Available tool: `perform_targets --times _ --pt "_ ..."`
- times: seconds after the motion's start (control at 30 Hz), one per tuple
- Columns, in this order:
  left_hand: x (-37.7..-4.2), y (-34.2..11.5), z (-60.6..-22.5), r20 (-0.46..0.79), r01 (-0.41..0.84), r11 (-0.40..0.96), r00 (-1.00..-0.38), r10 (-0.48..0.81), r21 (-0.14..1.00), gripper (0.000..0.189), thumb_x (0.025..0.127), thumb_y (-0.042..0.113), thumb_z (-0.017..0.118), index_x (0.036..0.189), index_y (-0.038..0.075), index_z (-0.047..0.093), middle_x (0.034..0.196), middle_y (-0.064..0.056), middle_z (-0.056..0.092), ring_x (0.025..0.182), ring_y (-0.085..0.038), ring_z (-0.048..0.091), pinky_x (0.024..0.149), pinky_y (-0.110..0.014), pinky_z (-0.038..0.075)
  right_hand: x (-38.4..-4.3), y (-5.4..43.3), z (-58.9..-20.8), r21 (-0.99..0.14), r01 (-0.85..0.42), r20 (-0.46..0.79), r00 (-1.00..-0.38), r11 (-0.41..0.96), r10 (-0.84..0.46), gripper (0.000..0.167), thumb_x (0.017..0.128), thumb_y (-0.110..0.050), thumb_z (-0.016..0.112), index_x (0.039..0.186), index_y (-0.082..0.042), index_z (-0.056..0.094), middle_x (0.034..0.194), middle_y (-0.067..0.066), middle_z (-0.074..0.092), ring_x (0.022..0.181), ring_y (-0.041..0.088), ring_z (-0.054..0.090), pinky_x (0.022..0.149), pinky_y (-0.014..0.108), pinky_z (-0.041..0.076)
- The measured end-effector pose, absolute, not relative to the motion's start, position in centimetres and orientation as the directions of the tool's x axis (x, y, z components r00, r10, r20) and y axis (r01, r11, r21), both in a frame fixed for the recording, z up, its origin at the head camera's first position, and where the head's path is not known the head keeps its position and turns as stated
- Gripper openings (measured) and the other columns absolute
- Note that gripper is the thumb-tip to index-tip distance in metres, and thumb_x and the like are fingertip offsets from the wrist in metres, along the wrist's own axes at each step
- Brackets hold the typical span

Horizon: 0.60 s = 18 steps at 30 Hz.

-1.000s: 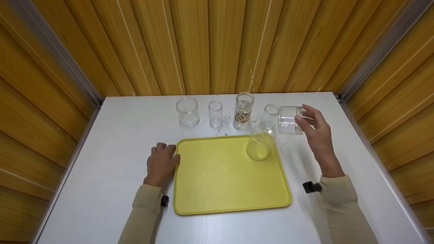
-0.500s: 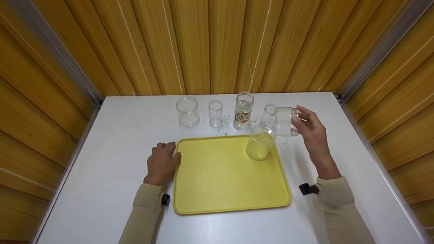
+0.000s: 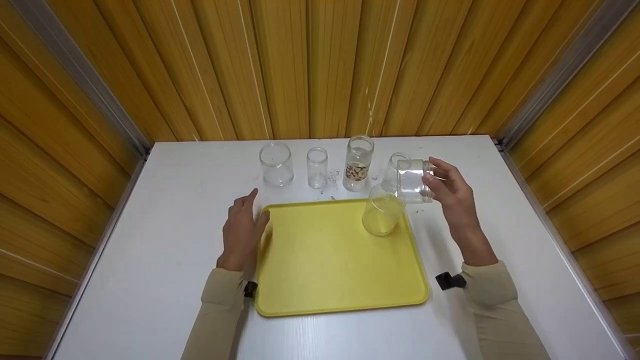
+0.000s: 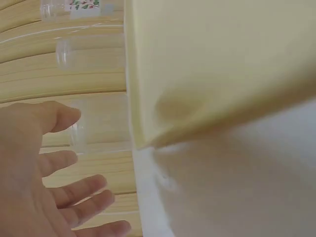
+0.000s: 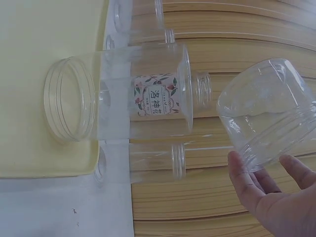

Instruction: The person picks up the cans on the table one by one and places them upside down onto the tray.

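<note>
My right hand [image 3: 457, 202] grips a clear jar [image 3: 411, 182] by its threaded mouth. The jar lies on its side in the air, base pointing left, and overlaps the top of another jar in the head view. That other jar [image 3: 381, 217] stands mouth down on the back right corner of the yellow tray [image 3: 340, 265]; its threaded rim shows in the right wrist view. At the tray's left edge is my left hand [image 3: 241, 230], fingers extended and holding nothing, the thumb overlapping the rim. In the left wrist view this hand [image 4: 29, 173] has its fingers spread.
Behind the tray stand a wide jar [image 3: 276, 167], a small narrow jar [image 3: 317, 170], a tall jar with a flowered label [image 3: 356, 171] and one more jar [image 3: 394, 169], partly covered by the held one. Wood-patterned panels [image 3: 330, 70] wall the white table [image 3: 165, 240].
My right hand has carried the held jar left and slightly nearer, toward the upside-down jar. My left hand has come off the tray's edge, its fingers straightening and reaching farther back.
</note>
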<state>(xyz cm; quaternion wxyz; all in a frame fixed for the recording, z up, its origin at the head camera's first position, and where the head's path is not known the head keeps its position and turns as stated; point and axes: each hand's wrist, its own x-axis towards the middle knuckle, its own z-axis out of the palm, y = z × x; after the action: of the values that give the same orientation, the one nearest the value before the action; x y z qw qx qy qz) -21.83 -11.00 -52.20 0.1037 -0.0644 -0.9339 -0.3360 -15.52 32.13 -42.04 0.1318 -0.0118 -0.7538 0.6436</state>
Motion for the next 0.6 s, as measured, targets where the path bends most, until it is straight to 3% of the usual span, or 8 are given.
perform_targets --times 0.6 --pt "-21.1 -7.5 -48.1 0.392 0.369 0.544 -0.917 0.080 0.753 0.054 0.108 0.021 0.064 0.158 0.007 0.049 0.153 -0.019 0.051 0.144 -0.035 0.046 0.113 -0.054 0.042 -15.6 30.7 -42.1 -0.979 -0.170 0.186 -0.970 0.112 0.158 0.053 0.109 -0.028 0.058 0.157 -0.008 0.047 0.138 0.011 0.052 0.127 0.027 0.057 0.101 0.031 0.054"
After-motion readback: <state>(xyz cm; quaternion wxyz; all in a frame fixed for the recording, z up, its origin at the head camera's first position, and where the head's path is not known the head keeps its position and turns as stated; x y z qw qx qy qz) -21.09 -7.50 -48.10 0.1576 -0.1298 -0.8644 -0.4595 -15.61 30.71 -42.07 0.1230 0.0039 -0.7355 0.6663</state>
